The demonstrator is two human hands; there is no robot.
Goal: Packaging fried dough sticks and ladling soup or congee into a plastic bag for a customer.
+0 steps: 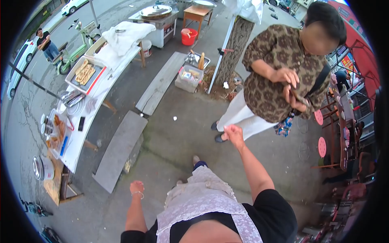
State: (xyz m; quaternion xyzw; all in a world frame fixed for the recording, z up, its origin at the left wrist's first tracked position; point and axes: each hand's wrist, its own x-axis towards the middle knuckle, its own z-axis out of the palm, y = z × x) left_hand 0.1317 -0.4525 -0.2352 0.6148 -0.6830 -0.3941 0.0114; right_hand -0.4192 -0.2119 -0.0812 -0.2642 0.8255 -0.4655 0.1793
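Note:
My right hand (234, 134) is raised ahead of me, fingers curled, near the white trousers of a person (282, 70) in a brown patterned top, who holds a phone (299, 97). Whether anything small is in that hand cannot be told. My left hand (137, 187), with a bracelet at the wrist, hangs low at my side, fingers curled, touching nothing that shows. To the left stands a long white table (79, 142) bearing a tray of flatbreads (84, 73), metal tongs (73, 98), a black phone (81, 124) and a plastic bin (57, 133) of fried dough.
Two low benches, one nearer (121, 152) and one farther (162, 82), flank the table. A plastic box (191, 75) and a tray (206, 62) stand by a tree trunk (234, 48). A red bucket (189, 36) is farther back. Pink stools (322, 147) and tables are at right.

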